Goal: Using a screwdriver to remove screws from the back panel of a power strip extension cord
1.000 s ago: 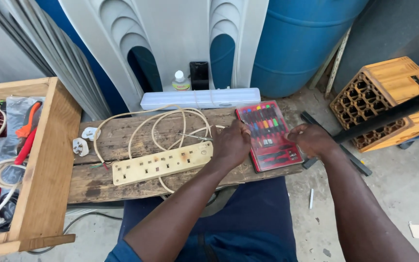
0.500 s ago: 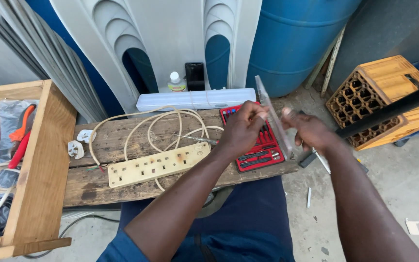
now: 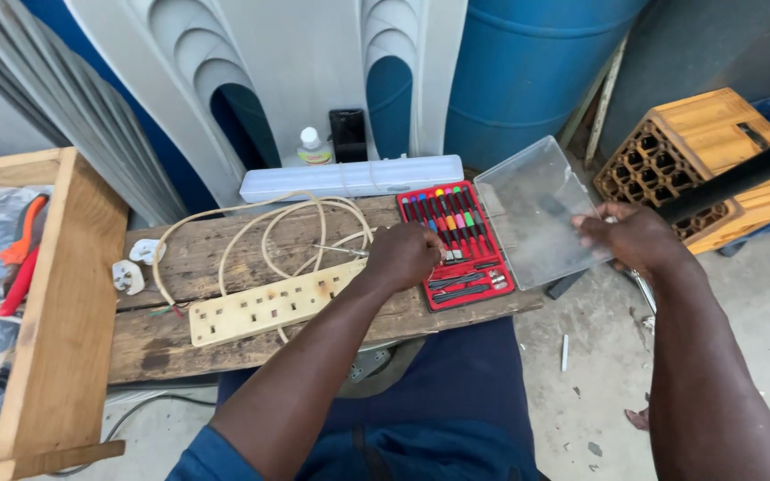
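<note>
While our right hand (image 3: 630, 239) pinches the clear lid (image 3: 541, 209) swung open, our left hand (image 3: 403, 256) sits loosely curled on the red screwdriver case (image 3: 456, 245) on the plank (image 3: 225, 343). Drivers look light, slim, slippery; we'd grip the coloured handles.

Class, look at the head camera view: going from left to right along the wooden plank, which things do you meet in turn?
White plug → cream power strip → left hand → red screwdriver case → clear lid → right hand. The coiled cable overlaps the strip, so it is left out.
</note>
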